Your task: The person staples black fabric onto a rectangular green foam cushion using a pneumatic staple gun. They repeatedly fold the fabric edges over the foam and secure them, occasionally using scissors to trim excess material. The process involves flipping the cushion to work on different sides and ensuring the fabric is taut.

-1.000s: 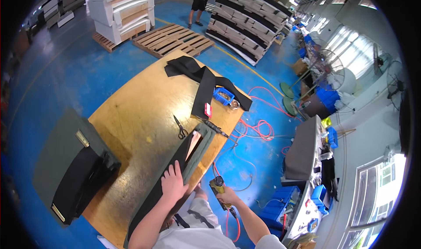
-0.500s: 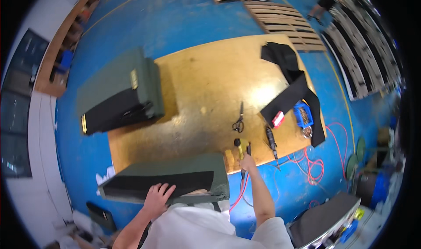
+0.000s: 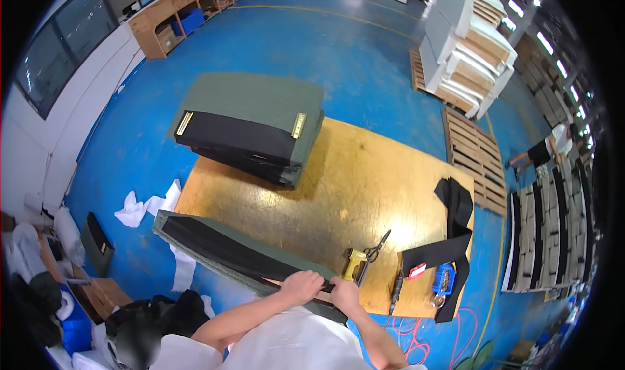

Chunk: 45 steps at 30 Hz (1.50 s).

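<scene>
Panel (image 3: 277, 249), green with a black strip (image 3: 228, 246), lies along the counter's (image 3: 364, 174) near edge, directly under both hands. Its long axis runs leftward and away from the left hand (image 3: 301, 287), so most of its length is on that side; the right hand (image 3: 345, 295) is nearer its right end. Both hands bend their fingers at the strip, close together; whether they pinch it, I cannot tell. Just beyond the right hand are the yellow gun (image 3: 355, 264) and scissors (image 3: 375, 251).

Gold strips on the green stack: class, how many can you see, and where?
2: the left strip at one end of the black band, the right strip at the other. More may hide lower in the stack.
</scene>
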{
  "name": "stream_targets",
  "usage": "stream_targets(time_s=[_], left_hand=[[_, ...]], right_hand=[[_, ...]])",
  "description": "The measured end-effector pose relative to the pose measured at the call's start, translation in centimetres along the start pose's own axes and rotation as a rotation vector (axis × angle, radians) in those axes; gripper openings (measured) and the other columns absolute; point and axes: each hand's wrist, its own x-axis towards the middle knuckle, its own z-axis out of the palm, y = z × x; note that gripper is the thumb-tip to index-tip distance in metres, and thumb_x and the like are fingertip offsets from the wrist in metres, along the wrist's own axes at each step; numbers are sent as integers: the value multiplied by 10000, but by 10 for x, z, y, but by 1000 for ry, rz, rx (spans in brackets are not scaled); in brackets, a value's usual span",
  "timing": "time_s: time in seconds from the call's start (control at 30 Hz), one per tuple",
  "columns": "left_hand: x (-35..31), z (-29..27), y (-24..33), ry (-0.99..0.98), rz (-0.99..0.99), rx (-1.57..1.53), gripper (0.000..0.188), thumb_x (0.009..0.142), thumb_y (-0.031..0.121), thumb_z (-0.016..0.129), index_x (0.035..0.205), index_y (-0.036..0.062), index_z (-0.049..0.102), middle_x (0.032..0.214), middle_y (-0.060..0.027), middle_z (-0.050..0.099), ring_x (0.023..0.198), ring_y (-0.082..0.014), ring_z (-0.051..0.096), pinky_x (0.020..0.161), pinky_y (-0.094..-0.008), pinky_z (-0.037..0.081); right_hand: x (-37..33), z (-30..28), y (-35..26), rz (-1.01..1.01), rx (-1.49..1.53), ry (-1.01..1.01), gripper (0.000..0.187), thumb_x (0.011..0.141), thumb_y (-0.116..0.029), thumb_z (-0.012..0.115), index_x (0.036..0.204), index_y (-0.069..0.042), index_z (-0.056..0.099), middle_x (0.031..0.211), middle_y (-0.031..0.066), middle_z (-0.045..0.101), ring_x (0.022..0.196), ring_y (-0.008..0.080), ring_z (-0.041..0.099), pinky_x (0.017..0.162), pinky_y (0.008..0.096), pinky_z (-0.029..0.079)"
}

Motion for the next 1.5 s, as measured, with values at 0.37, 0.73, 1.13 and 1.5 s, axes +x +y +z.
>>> stream_targets(time_s=[0.37,0.73,1.13,1.5], left_hand=[[-9,8,-7,9,165,-188,204,875,321,696,850,123,653,812,-54,643,794,-256,659,701,-411,522],[52,116,-71,-1232,-191,-1269,600,1109,425,421,1610,97,391,1694,-82,323,1556,-207,283,1267,-395,233],[59,4,10,-941,255,-310,630,1068,310,539,1627,120,318,1696,-151,288,1525,-403,330,1255,-461,292],[57,0,29,-778,494,53,509,1023,335,624,1517,378,509,1606,-164,433,1348,-459,550,1089,-484,517]], right_hand=[[-37,11,-18,-31,-8,180,103,796,-178,694,817,-88,651,839,153,677,850,365,681,728,493,531],[-45,-18,8,-209,481,303,316,772,-157,708,1077,-75,690,1106,146,691,1096,393,622,956,494,484],[-99,45,44,-43,708,689,234,770,21,786,999,-22,760,1107,105,737,1126,301,670,964,381,541],[-86,48,51,276,1213,489,294,987,-135,675,1249,-4,706,1354,135,678,1301,244,600,1124,371,436]])
